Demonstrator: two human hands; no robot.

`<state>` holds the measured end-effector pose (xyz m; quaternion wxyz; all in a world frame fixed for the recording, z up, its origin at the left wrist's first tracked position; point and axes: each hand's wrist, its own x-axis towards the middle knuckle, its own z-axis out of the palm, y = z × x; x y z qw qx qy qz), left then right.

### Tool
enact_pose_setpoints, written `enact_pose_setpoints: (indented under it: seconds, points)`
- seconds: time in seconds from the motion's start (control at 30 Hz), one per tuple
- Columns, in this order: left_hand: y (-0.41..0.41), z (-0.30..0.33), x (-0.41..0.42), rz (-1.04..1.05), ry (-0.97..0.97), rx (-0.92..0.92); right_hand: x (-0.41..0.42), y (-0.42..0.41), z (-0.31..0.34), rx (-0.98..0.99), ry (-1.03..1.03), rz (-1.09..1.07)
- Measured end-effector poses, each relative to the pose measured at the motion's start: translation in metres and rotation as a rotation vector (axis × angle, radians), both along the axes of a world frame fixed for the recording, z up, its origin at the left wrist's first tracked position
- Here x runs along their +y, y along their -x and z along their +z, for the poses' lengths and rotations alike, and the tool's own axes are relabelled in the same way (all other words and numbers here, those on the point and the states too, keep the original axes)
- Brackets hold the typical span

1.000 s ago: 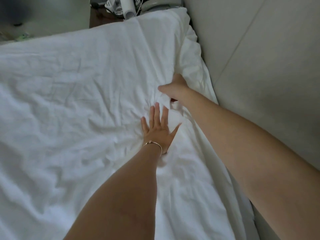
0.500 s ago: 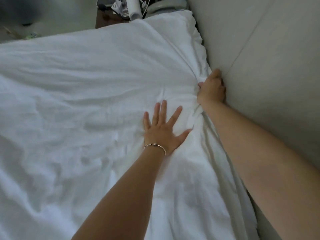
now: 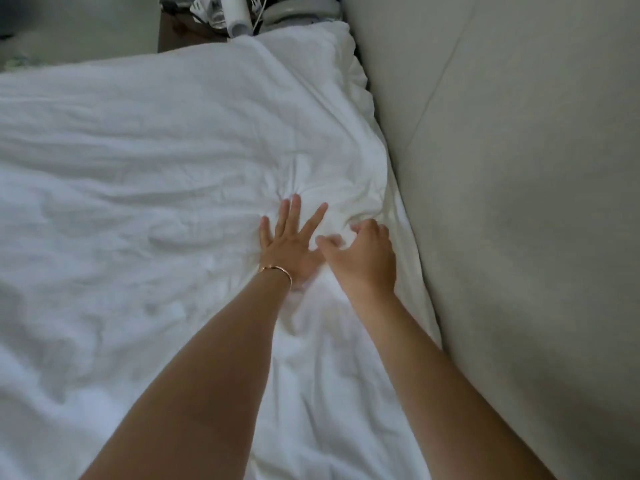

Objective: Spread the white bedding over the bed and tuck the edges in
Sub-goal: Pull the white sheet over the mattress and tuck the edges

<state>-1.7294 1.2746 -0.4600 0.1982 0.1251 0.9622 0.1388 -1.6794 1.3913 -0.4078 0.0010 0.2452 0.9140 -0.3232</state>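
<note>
Left hand (image 3: 289,244) flat on the crumpled white cotton bedding (image 3: 145,188), fingers straight and spread, palm pressing down; thin gold bangle (image 3: 277,270) at the wrist. Creases fan out from under my fingertips toward the far corner.

Right hand (image 3: 363,258) just beside it, thumb nearly meeting the left thumb. Fingers curled over a small ridge of the cloth; motion blur there, so I cannot tell whether they actually pinch the fabric or only hook above it.

Bedding covers the whole bed surface in view, still wrinkled. Its long free edge (image 3: 408,237) runs away from me along the pale grey padded panel (image 3: 519,202) to my right, bunched into ruffles near the far corner (image 3: 356,74).

Key relation: that edge lies directly right of my right hand, close by, and well clear of the left. Judgement: right hand is the one to push cloth down into the gap by the panel, left stays as anchor. Tucking along this side looks unfinished.

Cluttered bedside items (image 3: 239,15) beyond the far end
</note>
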Motion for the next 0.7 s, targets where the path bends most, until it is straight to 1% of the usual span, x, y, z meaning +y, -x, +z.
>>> enact_pose_setpoints:
  seconds: [0.03, 0.07, 0.1, 0.17, 0.23, 0.27, 0.3, 0.33, 0.37, 0.43, 0.47, 0.5, 0.53, 0.57, 0.63, 0.67, 0.7]
  points:
    - [0.004, 0.008, -0.003, 0.013, -0.066, -0.072, -0.005, -0.007, 0.005, -0.041, -0.069, 0.008]
    - [0.007, 0.016, -0.006, 0.024, -0.116, -0.122, -0.007, -0.011, 0.009, -0.055, -0.092, 0.01]
    - [0.007, 0.025, -0.008, 0.026, -0.127, -0.144, -0.006, -0.013, 0.011, -0.071, -0.069, -0.004]
    - [-0.002, 0.041, -0.009, 0.009, -0.084, -0.135, 0.0, -0.016, 0.013, -0.2, 0.092, -0.1]
    - [-0.022, 0.051, -0.003, 0.006, -0.075, -0.074, 0.011, -0.02, 0.012, -0.305, 0.34, -0.204]
    - [-0.034, 0.055, 0.003, 0.025, -0.105, -0.041, 0.017, -0.024, 0.011, -0.309, 0.464, -0.24]
    - [-0.043, 0.058, 0.01, 0.059, -0.148, -0.013, 0.023, -0.029, 0.011, -0.27, 0.549, -0.27]
    - [-0.049, 0.061, 0.016, 0.094, -0.184, 0.012, 0.029, -0.034, 0.01, -0.191, 0.571, -0.297]
    - [-0.053, 0.062, 0.022, 0.12, -0.202, 0.041, 0.035, -0.039, 0.007, -0.089, 0.519, -0.323]
    - [-0.057, 0.062, 0.028, 0.124, -0.163, 0.09, 0.049, -0.055, 0.0, 0.094, 0.242, -0.332]
    - [-0.058, 0.058, 0.028, 0.104, -0.101, 0.088, 0.052, -0.062, -0.003, 0.116, 0.077, -0.318]
    - [-0.059, 0.051, 0.024, 0.077, -0.021, 0.05, 0.051, -0.069, -0.008, 0.095, -0.051, -0.297]
    - [-0.059, 0.043, 0.02, 0.053, 0.055, -0.015, 0.049, -0.072, -0.016, 0.05, -0.13, -0.278]
    - [-0.058, 0.034, 0.015, 0.036, 0.109, -0.079, 0.045, -0.073, -0.023, 0.01, -0.186, -0.252]
    - [-0.055, 0.019, 0.01, 0.017, 0.143, -0.136, 0.035, -0.074, -0.035, 0.025, -0.232, -0.213]
    - [-0.054, 0.014, 0.009, 0.012, 0.146, -0.141, 0.03, -0.076, -0.035, 0.058, -0.198, -0.241]
    - [-0.052, 0.011, 0.01, 0.011, 0.148, -0.14, 0.026, -0.08, -0.032, 0.102, -0.099, -0.32]
